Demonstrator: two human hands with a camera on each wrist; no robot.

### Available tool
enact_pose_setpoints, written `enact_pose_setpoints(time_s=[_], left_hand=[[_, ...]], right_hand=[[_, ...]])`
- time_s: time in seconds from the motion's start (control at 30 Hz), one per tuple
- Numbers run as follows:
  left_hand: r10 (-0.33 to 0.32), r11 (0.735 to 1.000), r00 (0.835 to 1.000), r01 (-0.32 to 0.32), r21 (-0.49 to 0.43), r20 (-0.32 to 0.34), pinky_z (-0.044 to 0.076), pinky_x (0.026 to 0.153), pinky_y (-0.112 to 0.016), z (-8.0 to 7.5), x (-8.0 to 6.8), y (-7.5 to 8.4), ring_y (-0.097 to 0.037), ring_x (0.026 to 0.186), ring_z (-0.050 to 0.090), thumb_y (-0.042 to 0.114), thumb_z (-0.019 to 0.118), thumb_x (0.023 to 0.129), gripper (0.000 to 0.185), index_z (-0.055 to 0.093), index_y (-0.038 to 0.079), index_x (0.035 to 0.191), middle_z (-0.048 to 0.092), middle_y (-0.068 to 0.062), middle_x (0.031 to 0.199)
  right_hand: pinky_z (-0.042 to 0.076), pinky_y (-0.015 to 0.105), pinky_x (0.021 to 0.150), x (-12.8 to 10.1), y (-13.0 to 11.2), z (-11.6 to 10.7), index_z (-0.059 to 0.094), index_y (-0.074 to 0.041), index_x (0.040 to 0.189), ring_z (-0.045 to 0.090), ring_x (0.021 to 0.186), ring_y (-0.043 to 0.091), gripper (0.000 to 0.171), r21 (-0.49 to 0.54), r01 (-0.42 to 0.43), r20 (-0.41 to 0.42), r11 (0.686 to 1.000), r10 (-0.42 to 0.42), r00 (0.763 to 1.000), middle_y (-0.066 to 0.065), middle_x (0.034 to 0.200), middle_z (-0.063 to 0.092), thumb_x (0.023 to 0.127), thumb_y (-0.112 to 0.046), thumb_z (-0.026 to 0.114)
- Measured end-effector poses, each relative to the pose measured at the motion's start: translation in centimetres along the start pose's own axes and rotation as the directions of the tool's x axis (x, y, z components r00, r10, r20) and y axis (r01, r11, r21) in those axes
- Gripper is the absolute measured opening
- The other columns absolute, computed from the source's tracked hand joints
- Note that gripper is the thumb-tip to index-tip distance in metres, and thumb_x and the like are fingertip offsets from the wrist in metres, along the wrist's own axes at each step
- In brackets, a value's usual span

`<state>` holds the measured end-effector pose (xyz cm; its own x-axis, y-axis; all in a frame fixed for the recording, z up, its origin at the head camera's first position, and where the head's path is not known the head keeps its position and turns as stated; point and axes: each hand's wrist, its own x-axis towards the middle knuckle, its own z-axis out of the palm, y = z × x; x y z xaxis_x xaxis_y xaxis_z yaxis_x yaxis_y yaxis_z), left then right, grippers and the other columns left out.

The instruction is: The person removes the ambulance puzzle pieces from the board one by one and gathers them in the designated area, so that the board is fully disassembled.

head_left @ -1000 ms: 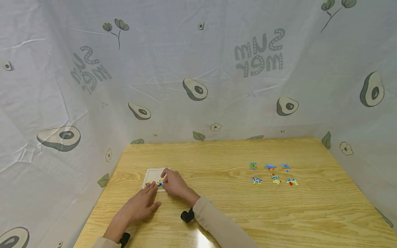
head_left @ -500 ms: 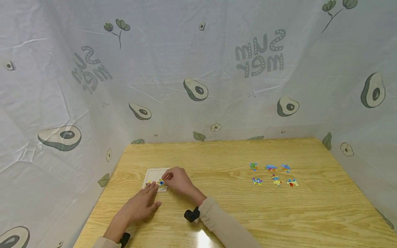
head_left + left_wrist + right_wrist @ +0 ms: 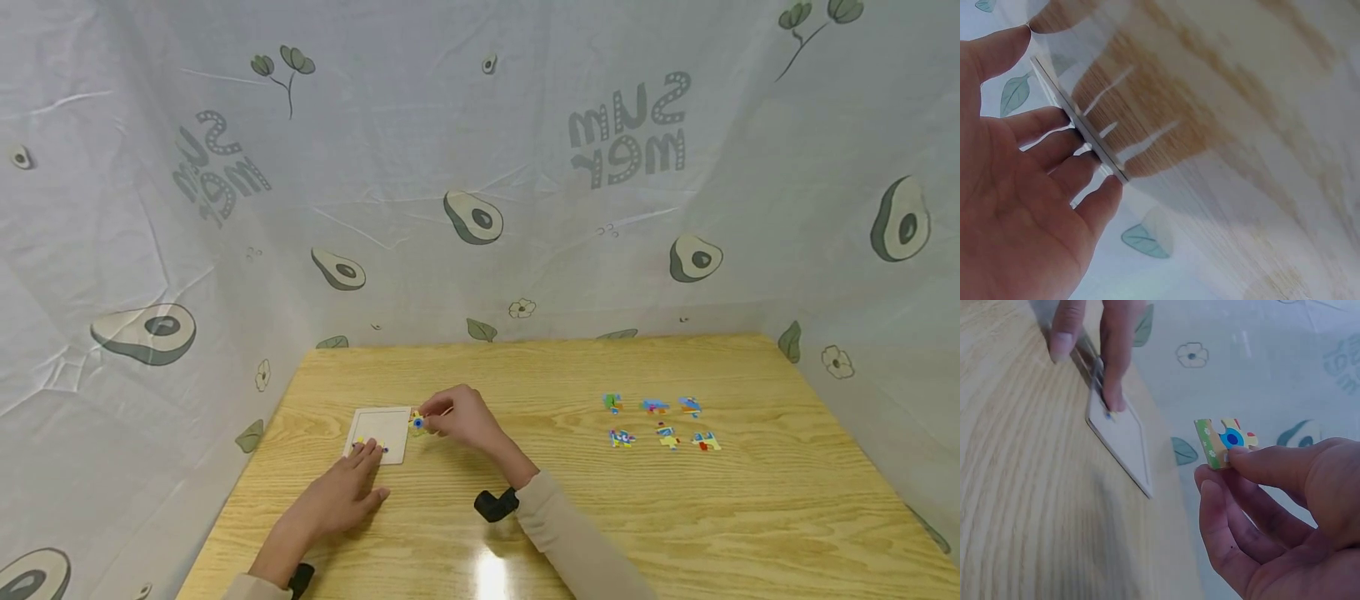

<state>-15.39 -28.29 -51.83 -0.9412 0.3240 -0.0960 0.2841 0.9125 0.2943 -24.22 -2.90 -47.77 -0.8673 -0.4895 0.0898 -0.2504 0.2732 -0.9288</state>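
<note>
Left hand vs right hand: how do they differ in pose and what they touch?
Left hand has its fingers extended; right hand has its fingers curled.
Left hand rests its fingertips on the white board; right hand pinches a puzzle piece off to the board's right.
Shared: both come out of beige sleeves.

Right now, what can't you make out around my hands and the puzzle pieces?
How many pieces lie on the board: head view, your left hand partly covers them.
The held piece's full outline: right wrist view, partly hidden by your right hand.
Fine print on the six loose pieces: head view, too small.
The board's upper face: left wrist view, turned nearly edge-on.
</note>
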Motion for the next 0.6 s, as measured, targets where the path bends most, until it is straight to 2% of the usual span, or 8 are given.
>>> enact_pose_setpoints(time_s=[0.37,0.47,0.6], left_hand=[[0.029,0.999,1.000,-0.029,0.017,-0.003,0.031,0.118,-0.056,0.1,-0.3,-0.2,-0.038,0.149,0.027,0.044,0.055,0.099,0.071,0.033,0.004,0.153,0.028,-0.017,0.161],[0.035,0.999,0.999,-0.035,0.040,-0.001,0.032,0.118,-0.056,0.2,-0.4,-0.3,-0.039,0.149,0.027,0.045,0.054,0.099,0.071,0.032,0.004,0.153,0.028,-0.017,0.161],[0.041,0.997,0.999,-0.041,0.063,0.002,0.030,0.119,-0.056,0.2,-0.4,-0.4,-0.038,0.150,0.026,0.046,0.051,0.100,0.071,0.030,0.004,0.154,0.026,-0.017,0.162]], right_hand=[[0.062,0.047,0.077,-3.1,0.2,-5.0,0.076,-0.006,0.108,0.073,0.089,0.038,0.019,0.037,-0.022,-0.009,0.999,0.022,1.000,0.016,0.102,0.074,0.092,-0.011,0.068],[0.062,0.042,0.075,-4.0,0.4,-6.7,0.075,-0.006,0.109,0.073,0.087,0.034,0.020,0.035,-0.019,-0.010,0.999,0.019,1.000,0.017,0.103,0.074,0.091,-0.012,0.070],[0.062,0.032,0.071,-5.2,0.6,-9.3,0.075,-0.007,0.111,0.074,0.082,0.022,0.022,0.017,-0.023,-0.031,1.000,0.024,0.999,0.017,0.105,0.073,0.091,-0.016,0.071]])
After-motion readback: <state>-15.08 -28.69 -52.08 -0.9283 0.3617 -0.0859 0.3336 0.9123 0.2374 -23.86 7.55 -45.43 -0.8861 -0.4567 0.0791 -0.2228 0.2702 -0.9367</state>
